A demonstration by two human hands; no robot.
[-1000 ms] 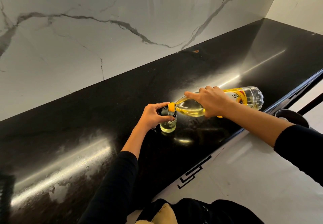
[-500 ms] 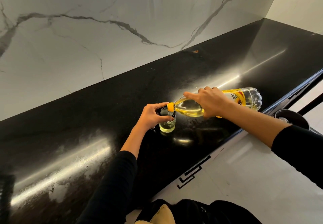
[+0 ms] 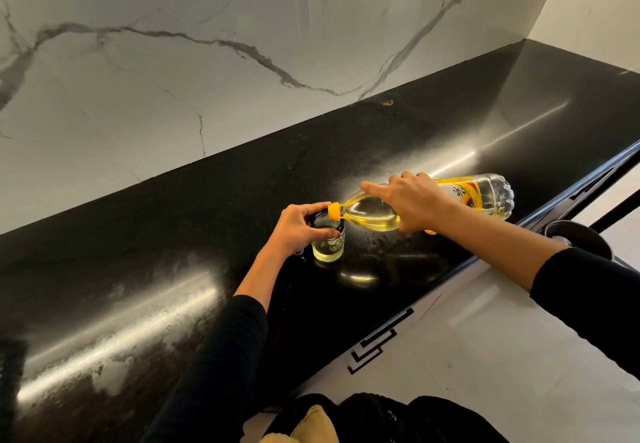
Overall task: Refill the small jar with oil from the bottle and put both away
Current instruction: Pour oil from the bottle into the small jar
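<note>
Tipped bottle (image 3: 485, 197) nearly flat over small jar (image 3: 328, 248) on black countertop (image 3: 207, 235).
Gripped bottle with right hand (image 3: 408, 200), forefinger stretched forward; clasped jar's rim with left hand (image 3: 298, 228); could not read yellow-red label's (image 3: 464, 193) blurred print.

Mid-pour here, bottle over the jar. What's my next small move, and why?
Probably tilt the bottle a touch more with the right hand. Its yellow neck sits over the mouth of the jar, which looks only partly full, and the left hand grips the rim to steady it.
</note>
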